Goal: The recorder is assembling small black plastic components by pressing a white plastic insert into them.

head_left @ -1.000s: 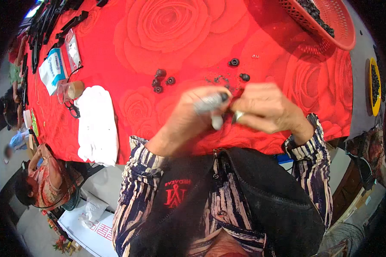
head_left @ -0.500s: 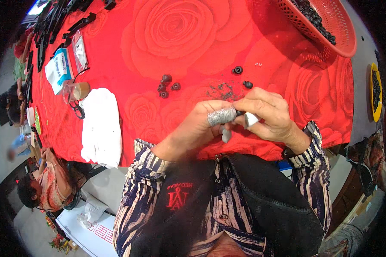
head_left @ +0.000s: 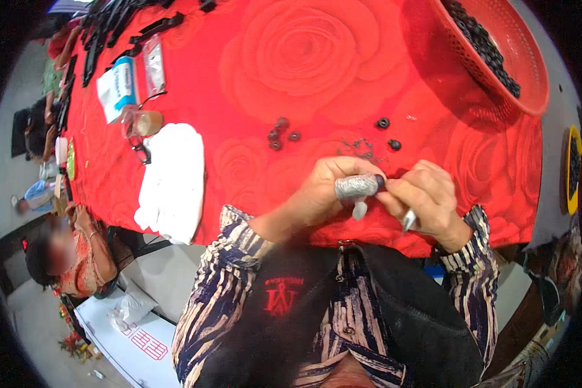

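Observation:
My left hand [head_left: 333, 184] is closed on a small black round part [head_left: 380, 182], pinched at its fingertips above the near edge of the table. A silver-grey wrap [head_left: 355, 187] covers one of its digits, and a pale tip [head_left: 360, 210] shows just below. Close by on the right, my right hand [head_left: 427, 200] is closed round a small tool with a pale, flat end [head_left: 409, 220]; its fingertips meet the black part. The tool's working end is hidden by the fingers. Dark shavings [head_left: 362, 149] lie beyond my hands, beside two loose black round parts [head_left: 394, 144].
Several black parts [head_left: 277, 136] sit in a cluster on the red tablecloth [head_left: 291, 52]. A red basket [head_left: 530, 97] of black parts stands far right. A white cloth [head_left: 172, 184], cup [head_left: 150, 123] and packet [head_left: 118, 90] lie left. Another person [head_left: 87, 258] sits at the left.
The view has shifted, so the table things appear farther right. My right hand has drawn back a little from the left and turned the tool. The black part now shows at the left fingertips.

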Motion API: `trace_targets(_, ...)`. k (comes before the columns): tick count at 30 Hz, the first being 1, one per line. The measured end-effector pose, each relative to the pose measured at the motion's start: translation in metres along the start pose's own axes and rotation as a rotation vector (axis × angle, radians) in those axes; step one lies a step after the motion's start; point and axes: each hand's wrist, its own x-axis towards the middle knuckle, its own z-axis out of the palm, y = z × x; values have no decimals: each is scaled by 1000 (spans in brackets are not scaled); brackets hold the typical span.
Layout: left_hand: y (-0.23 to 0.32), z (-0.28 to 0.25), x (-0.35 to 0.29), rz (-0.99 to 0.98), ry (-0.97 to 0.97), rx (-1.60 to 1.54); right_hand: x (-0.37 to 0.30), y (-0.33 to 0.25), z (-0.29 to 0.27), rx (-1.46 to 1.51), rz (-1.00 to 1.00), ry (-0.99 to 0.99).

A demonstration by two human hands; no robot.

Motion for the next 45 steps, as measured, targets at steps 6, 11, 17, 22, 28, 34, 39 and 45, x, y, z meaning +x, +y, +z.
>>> trace_targets(6, 37, -15, 2, 1000, 627, 1156, -2, 10, -2, -103, 125, -24)
trace_targets(11, 56, -44, -5, 802, 888, 1523, -4, 21, 0, -121, 266, -53)
trace_targets(17, 59, -48, -6, 499, 936, 1375, -4, 30, -5, -160, 368, 31)
trace_targets(22, 59, -24, -2, 919, 933, 1709, -8, 34, -2, -142, 350, 26)
trace_targets(28, 38, 13, 34, 926, 430, 1785, -5, 35, -3, -92, 431, 66)
trace_targets(34, 32, 8, 57, 720, 348, 1783, -4, 33, -4, -65, 439, 65)
trace_targets(39, 32, 3, 53, 829, 283, 1700, -4, 29, -7, 39, 469, 52)
trace_targets(45, 27, 11, 18, 100, 131, 403, 6, 13, -12, 327, 396, -32)
